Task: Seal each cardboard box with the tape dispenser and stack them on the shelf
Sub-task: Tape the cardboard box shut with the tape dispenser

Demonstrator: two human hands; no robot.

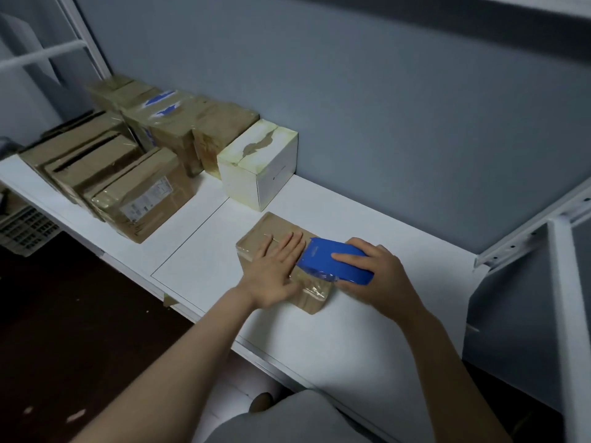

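Observation:
A small flat brown cardboard box [267, 230] lies on the white shelf board [367, 318] in front of me, its top glossy with clear tape. My left hand [276, 271] lies flat on the box with straight fingers, pressing it down. My right hand [375, 273] grips the blue tape dispenser [332, 260], which sits on the right part of the box top. Clear tape hangs over the box's near right corner under the dispenser.
A white box [260, 164] stands just behind the work spot. Several taped brown boxes [140, 190] are lined up to the left along the grey wall. A white metal shelf upright [566, 298] rises at the right. Dark floor lies below left.

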